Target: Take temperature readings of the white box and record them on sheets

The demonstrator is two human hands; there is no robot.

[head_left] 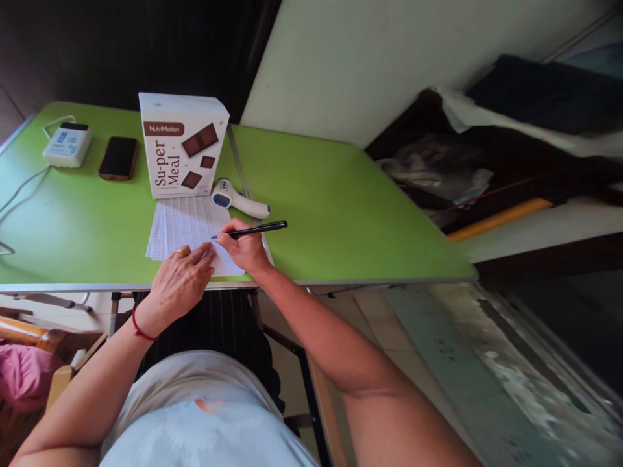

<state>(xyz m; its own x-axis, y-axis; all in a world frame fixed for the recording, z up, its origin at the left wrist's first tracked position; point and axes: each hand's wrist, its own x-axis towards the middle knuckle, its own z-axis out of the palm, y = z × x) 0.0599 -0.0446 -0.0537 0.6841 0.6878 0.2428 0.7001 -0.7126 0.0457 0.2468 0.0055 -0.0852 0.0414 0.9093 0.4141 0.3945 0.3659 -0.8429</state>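
Sheets of paper covered in rows of small writing lie near the front edge of the green table. My right hand grips a black pen, its tip at the paper. My left hand, with a ring and a red wrist cord, rests flat on the lower part of the sheets, fingers stretched out. A white box printed "Su-per Meal" stands upright just behind the paper. Beside its lower right corner lies a white infrared thermometer, close to my right hand.
On the left of the green table are a dark phone and a white device with a cable. A pink cloth hangs over a wooden chair at lower left. Cloth items lie on a shelf at right.
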